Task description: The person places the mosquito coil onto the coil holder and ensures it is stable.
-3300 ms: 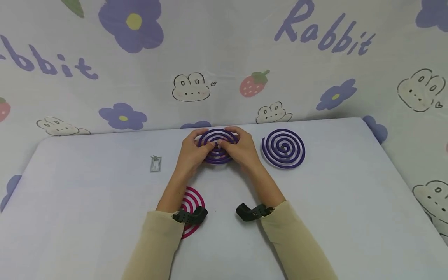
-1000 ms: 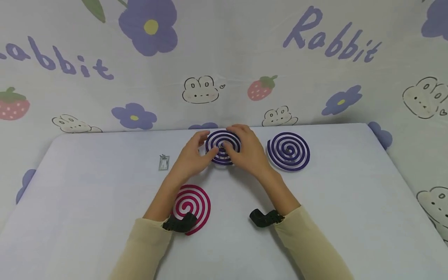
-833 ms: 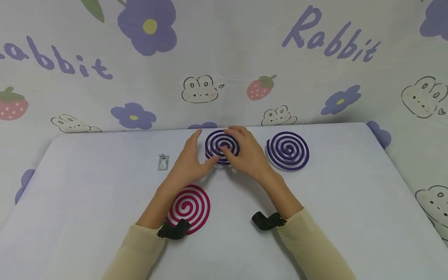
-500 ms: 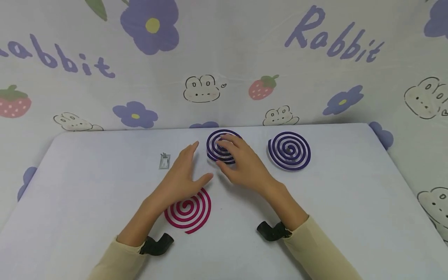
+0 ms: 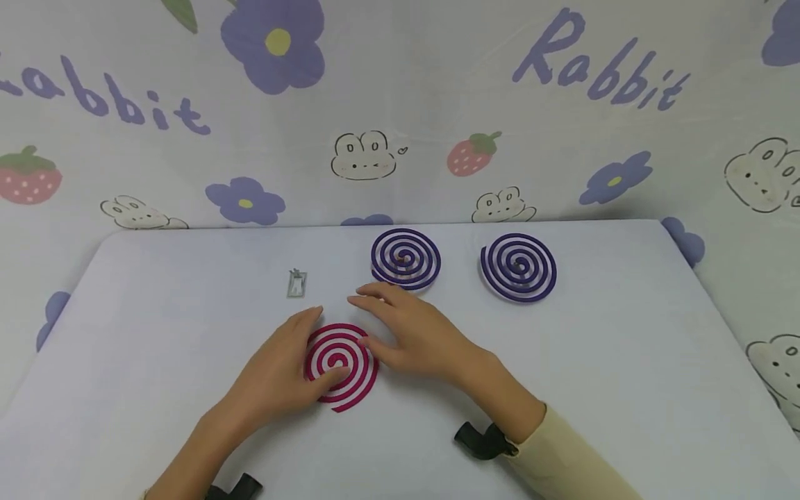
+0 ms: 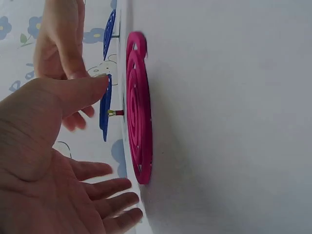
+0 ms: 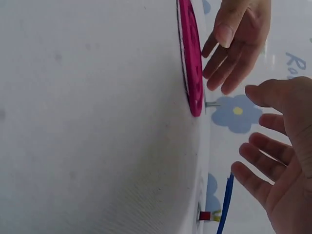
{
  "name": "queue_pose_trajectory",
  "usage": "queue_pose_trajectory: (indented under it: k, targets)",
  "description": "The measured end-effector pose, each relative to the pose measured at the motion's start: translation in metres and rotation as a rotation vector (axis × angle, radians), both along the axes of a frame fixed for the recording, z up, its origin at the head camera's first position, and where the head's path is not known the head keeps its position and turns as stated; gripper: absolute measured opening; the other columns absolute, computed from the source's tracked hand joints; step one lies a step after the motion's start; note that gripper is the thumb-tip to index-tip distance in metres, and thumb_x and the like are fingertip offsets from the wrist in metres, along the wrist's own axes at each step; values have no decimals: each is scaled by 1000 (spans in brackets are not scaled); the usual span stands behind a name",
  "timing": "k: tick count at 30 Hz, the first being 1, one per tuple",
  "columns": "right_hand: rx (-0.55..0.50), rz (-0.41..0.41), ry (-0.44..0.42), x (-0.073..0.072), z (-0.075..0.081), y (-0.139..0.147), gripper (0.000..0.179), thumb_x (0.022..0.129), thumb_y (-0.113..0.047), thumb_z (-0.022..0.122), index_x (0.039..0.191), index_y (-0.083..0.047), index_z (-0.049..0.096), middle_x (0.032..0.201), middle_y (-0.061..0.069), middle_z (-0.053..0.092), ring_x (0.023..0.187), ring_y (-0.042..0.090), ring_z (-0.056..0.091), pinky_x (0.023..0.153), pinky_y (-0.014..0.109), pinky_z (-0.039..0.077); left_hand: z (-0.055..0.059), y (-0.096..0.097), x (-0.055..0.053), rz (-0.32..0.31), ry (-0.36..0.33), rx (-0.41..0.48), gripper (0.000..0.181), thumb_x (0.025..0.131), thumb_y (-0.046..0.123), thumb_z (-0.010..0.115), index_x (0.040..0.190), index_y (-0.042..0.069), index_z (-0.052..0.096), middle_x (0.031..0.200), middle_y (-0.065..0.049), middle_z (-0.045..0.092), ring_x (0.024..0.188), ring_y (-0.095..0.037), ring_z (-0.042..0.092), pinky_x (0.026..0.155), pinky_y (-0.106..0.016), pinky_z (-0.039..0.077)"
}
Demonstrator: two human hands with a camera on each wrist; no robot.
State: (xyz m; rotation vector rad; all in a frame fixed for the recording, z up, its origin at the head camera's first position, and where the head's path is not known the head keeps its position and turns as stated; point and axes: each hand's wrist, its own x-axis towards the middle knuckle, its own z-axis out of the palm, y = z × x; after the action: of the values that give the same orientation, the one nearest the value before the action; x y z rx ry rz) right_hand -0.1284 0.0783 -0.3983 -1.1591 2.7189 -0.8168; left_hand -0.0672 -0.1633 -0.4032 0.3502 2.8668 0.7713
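A pink mosquito coil (image 5: 338, 403) lies flat on the white table in the head view. My left hand (image 5: 275, 375) hovers at its left side, thumb over the coil, fingers spread with nothing in them. From the right comes my right hand (image 5: 415, 333), its fingers loosely extended and its thumb overlapping the coil's right edge. Behind it a purple mosquito coil (image 5: 406, 285) sits raised on a small support, whose red and yellow part (image 6: 116, 112) shows in the left wrist view. Another purple mosquito coil (image 5: 519, 296) stands raised farther right.
A small silvery metal stand (image 5: 296, 285) lies on the table (image 5: 625, 347) left of the purple coils. Behind the table's back edge hangs a patterned cloth (image 5: 419, 69) with rabbits, flowers and strawberries.
Both hands have let go of the middle purple coil, the left first. They have come back toward the pink coil, which the left forearm partly covered before.
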Motion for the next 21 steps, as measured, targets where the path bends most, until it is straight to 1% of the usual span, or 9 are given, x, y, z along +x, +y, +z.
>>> queue_pose_trajectory:
  k: [3,5,7,10,13,17,20,21]
  targets:
    - [46,39,-45,3,-2,-3,62,97,-30,76,154,-16,55,157,5,56,149,24,52,125,43,43,0,-1,9,6,36,-57,93,87,49,82,154,-5,46,157,-23,53,147,-43,51,119,-59,47]
    - [81,58,-69,4,-5,-4,64,96,-33,77,154,-16,55,157,4,57,149,23,51,126,43,42,-1,0,15,15,56,-105,94,87,52,82,153,-6,47,157,-25,53,148,-45,49,119,-60,46]
    - [116,78,-78,5,-8,-4,65,96,-36,77,154,-17,55,157,3,57,149,23,51,126,43,42,0,0,20,28,71,-149,93,87,53,81,152,-6,49,158,-26,52,150,-46,46,120,-62,44]
    - [139,111,-77,7,-11,-5,67,95,-39,77,154,-16,55,158,4,57,151,23,50,128,43,40,1,0,25,52,82,-188,93,86,55,81,149,-7,52,157,-27,52,151,-47,45,120,-63,43]
    - [150,140,-106,9,-12,-5,71,95,-41,77,156,-16,52,163,4,53,156,23,44,130,45,35,1,1,28,64,79,-205,94,85,58,81,147,-7,54,154,-28,54,149,-48,47,119,-63,44]
    - [191,177,-167,11,-11,-2,79,94,-43,76,161,-16,45,168,1,46,161,21,35,134,46,28,0,5,33,62,45,-210,98,86,63,78,149,-8,52,156,-28,52,150,-49,45,119,-65,43]
    - [215,195,-184,12,-10,0,84,92,-44,77,163,-15,43,170,0,44,162,21,33,135,46,25,-2,7,36,63,26,-209,99,86,63,77,152,-7,50,159,-28,49,152,-48,42,121,-66,41]
    - [216,199,-185,13,-10,0,85,91,-44,78,163,-15,43,170,0,44,162,21,33,135,46,25,-2,7,36,64,32,-207,100,86,63,78,152,-6,50,159,-28,48,152,-48,42,121,-65,41]
